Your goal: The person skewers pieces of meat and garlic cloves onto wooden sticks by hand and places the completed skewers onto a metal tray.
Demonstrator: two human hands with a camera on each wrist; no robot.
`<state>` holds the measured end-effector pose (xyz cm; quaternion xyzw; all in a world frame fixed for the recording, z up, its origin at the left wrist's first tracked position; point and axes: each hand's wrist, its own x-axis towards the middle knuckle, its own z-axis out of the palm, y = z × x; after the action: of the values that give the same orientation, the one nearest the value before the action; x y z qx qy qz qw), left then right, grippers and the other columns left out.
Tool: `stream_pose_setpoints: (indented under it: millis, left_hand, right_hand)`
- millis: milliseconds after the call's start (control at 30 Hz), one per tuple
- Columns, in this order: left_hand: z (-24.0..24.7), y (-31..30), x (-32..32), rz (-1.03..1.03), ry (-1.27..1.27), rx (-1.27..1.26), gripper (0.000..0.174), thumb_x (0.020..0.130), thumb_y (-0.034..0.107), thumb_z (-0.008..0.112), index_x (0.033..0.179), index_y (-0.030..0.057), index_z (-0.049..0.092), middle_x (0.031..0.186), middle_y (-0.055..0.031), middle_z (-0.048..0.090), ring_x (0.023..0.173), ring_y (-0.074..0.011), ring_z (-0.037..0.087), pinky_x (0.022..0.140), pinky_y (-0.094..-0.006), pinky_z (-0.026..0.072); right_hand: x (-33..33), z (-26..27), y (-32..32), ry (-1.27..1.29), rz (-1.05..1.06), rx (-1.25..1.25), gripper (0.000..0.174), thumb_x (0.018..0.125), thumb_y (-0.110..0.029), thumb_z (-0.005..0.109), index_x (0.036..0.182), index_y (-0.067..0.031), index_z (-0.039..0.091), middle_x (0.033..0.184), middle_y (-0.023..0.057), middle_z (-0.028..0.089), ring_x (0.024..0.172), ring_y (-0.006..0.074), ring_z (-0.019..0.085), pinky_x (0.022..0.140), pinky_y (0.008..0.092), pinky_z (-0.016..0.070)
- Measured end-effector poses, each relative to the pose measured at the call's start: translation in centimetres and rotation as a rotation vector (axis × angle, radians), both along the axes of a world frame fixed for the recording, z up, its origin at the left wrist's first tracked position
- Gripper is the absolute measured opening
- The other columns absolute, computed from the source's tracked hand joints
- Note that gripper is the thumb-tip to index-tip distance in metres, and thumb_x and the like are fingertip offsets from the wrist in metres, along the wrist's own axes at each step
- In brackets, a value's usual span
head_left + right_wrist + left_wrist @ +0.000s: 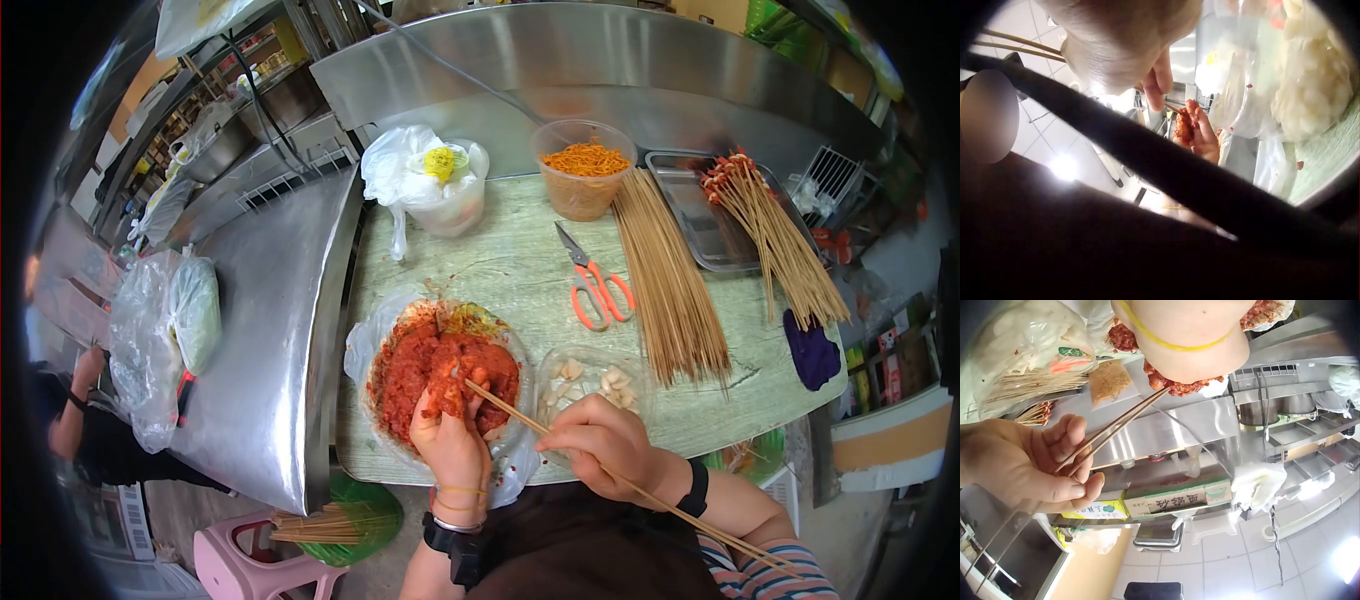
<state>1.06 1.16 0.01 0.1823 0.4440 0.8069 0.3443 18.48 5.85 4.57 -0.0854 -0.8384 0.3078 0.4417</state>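
In the head view my left hand [450,440] is over a plastic-lined bowl of red, sauce-coated minced-looking meat [400,370], its fingers smeared red. It holds a red-coated piece of meat [1185,128], partly hidden by those fingers. My right hand [600,445] pinches a pair of thin bamboo skewers [510,408] between thumb and fingers. Their front ends meet the meat at my left fingertips; the long ends run back past the right wrist. Close beyond the right hand sits a clear tub of pale pieces [618,388].
Orange-handled scissors [598,295] lie mid-table, beside a bundle of bare skewers [675,290]. Behind are a tub of orange shreds [583,185] and a bag-covered tub [445,205]. A metal tray [690,215] bears loaded skewers [770,220]. A steel counter [260,330] adjoins at left.
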Motion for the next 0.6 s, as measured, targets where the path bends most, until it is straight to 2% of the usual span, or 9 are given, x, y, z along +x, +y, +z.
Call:
stream_pose_setpoints:
  millis: [67, 133, 567, 600]
  left_hand:
    - [0.2, 0.1, 0.1, 0.000, -0.002, 0.012, 0.023, 0.092, 0.007, 0.051, 0.111, -0.0054, 0.055, 0.109, -0.0144, 0.061, 0.095, -0.0253, 0.063, 0.083, -0.0349, 0.0537]
    - [0.2, 0.1, 0.0, -0.001, 0.000, 0.023, 0.023, 0.092, 0.006, 0.051, 0.111, -0.0058, 0.055, 0.108, -0.0147, 0.061, 0.094, -0.0252, 0.063, 0.084, -0.0350, 0.0536]
    - [0.4, -0.2, 0.4, -0.027, 0.079, -0.045, 0.021, 0.092, 0.006, 0.052, 0.109, -0.0044, 0.058, 0.107, -0.0103, 0.062, 0.095, -0.0218, 0.062, 0.082, -0.0324, 0.0533]
    - [0.3, -0.1, 0.3, -0.023, 0.060, -0.046, 0.022, 0.092, 0.006, 0.052, 0.111, -0.0042, 0.057, 0.108, -0.0106, 0.061, 0.096, -0.0216, 0.062, 0.083, -0.0330, 0.0529]
  right_hand:
    - [-0.3, 0.1, -0.2, 0.020, -0.003, -0.025, 0.034, 0.073, 0.008, 0.058, 0.105, -0.0017, 0.056, 0.090, 0.0120, 0.055, 0.065, 0.0223, 0.058, 0.054, 0.0289, 0.0484]
    - [-0.5, 0.1, -0.7, 0.020, -0.050, -0.108, 0.016, 0.086, -0.001, 0.048, 0.097, -0.0030, 0.061, 0.087, 0.0107, 0.059, 0.067, 0.0203, 0.057, 0.059, 0.0283, 0.0476]
    - [-1.6, 0.2, -0.4, -0.011, -0.085, -0.081, 0.016, 0.082, 0.002, 0.055, 0.097, -0.0012, 0.059, 0.090, 0.0131, 0.055, 0.075, 0.0232, 0.057, 0.061, 0.0277, 0.0471]
    - [-1.3, 0.4, -0.4, -0.030, -0.110, -0.095, 0.017, 0.080, 0.001, 0.058, 0.097, -0.0013, 0.059, 0.092, 0.0124, 0.056, 0.072, 0.0227, 0.059, 0.062, 0.0282, 0.0483]
